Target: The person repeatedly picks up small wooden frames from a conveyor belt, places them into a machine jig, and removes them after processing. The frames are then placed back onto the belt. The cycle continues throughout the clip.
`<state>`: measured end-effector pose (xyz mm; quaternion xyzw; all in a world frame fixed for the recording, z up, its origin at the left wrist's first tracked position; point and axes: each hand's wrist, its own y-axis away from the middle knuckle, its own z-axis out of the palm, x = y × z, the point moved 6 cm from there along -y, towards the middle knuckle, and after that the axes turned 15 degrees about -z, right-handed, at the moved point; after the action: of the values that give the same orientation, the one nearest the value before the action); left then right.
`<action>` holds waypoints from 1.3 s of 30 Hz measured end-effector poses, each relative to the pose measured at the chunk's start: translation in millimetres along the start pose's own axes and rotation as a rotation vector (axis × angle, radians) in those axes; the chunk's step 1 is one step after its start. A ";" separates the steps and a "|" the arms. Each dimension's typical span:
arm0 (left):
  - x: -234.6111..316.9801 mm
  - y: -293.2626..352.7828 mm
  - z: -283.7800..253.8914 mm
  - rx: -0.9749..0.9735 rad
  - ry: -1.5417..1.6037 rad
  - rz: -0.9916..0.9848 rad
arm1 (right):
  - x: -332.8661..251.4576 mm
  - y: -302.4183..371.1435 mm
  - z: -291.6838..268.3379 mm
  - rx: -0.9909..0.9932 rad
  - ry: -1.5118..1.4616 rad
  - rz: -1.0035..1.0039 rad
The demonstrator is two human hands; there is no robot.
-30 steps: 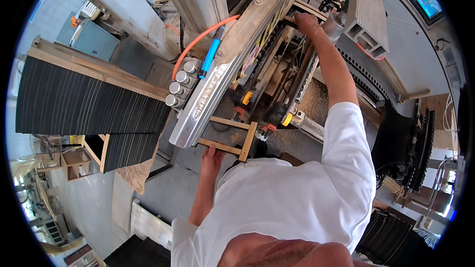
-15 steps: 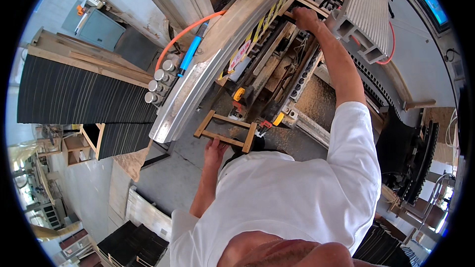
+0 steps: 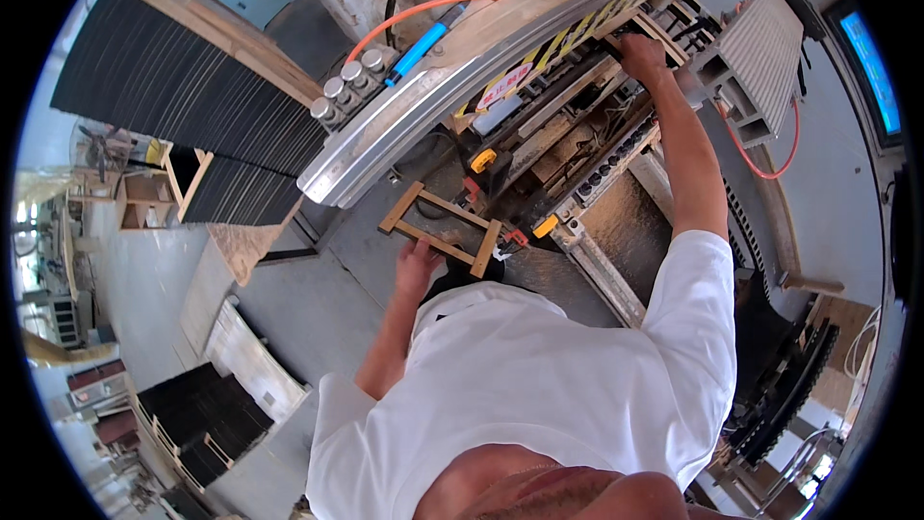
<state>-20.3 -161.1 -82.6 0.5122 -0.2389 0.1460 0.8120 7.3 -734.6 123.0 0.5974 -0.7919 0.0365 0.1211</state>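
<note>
My left hand [image 3: 416, 265] is closed on the near rail of a small rectangular wooden frame [image 3: 487, 248], held low in front of my body. The frame has two long rails and two thicker end pieces. My right arm is stretched forward over the bed of a woodworking machine [image 3: 602, 169]. At the far end of the bed my right hand [image 3: 643, 56] has its fingers curled down beside pale wooden bars [image 3: 664, 39]. What those fingers hold is hidden.
A metal beam with yellow-black striping [image 3: 577, 29] crosses above the bed. A ribbed aluminium block [image 3: 760, 48] stands right of my arm. Sawdust [image 3: 621, 221] covers part of the machine. Dark panels [image 3: 183, 101] are stacked at left, more [image 3: 207, 419] lower left. A blue screen [image 3: 869, 72] hangs far right.
The view has turned, so the machine sits further right and the surroundings appear rotated. My left hand still holds the wooden frame, and my right hand remains at the bed's far end.
</note>
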 end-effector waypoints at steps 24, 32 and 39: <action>45.8 52.4 -54.2 0.235 -0.209 0.277 | 8.6 -2.4 8.4 0.002 -0.078 0.078; 159.3 183.1 -84.8 0.291 -0.267 0.627 | 36.6 -10.0 39.6 -0.034 -0.028 0.108; 279.0 273.2 -219.4 0.429 0.037 0.888 | -7.3 16.3 -38.3 0.390 -0.259 0.121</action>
<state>135.7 152.7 196.3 0.5140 -0.3840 0.5328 0.5518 -0.7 -715.4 159.8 0.5605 -0.8133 0.1189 -0.1014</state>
